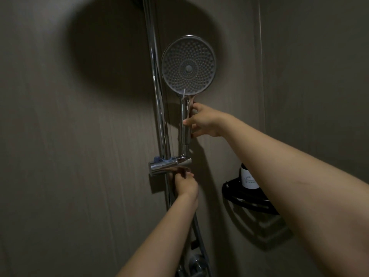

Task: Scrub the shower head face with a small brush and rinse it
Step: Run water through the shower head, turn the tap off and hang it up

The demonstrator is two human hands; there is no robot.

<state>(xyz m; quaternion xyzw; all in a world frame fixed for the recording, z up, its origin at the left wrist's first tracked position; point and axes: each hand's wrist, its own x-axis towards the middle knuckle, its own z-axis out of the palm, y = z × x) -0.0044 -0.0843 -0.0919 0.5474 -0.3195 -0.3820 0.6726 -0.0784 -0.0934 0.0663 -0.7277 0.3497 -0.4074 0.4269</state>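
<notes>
while the shower head (188, 66) stands upright in its chrome bracket (165, 166) on the rail (154, 66), face toward the camera, the right hand (201, 121) wraps its handle (184, 132) just under the disc and the left hand (185, 183) seems curled round the hose (199, 226) right below the bracket. likely light and rigid, but polished chrome can slip; grip mid-handle firmly and expect the hose to tug.
</notes>
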